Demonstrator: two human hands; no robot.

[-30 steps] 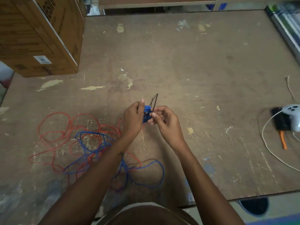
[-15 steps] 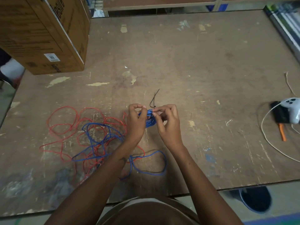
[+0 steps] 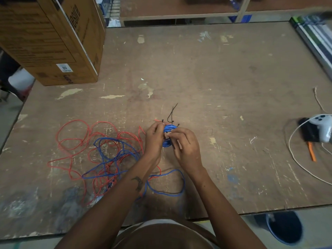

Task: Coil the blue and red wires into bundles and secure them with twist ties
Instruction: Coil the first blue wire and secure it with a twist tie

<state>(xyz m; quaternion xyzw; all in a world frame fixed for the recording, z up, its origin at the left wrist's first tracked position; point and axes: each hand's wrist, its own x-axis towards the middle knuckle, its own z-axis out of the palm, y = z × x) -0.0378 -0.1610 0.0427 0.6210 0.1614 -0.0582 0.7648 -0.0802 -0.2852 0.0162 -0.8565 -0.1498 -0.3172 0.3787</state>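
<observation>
A small coiled bundle of blue wire (image 3: 168,129) sits between my two hands above the table's middle. My left hand (image 3: 154,139) grips the bundle's left side. My right hand (image 3: 185,146) pinches a black twist tie (image 3: 172,143) laid across the coil. A second black tie (image 3: 171,114) lies on the table just beyond the bundle. The rest of the blue wire (image 3: 111,159) trails loose to the left, tangled with the red wire (image 3: 75,137). One blue loop (image 3: 179,184) lies near the table's front edge under my forearms.
A large cardboard box (image 3: 52,42) stands at the back left of the wooden table (image 3: 215,78). At the right edge lie a white game controller (image 3: 323,126) with a white cable (image 3: 296,159), a black object and an orange-handled tool (image 3: 311,153). A blue bucket (image 3: 285,229) stands below.
My hands have stayed on the blue bundle and lowered toward the table. The right hand's fingers have shifted along the tie over the coil. The head view has tilted.
</observation>
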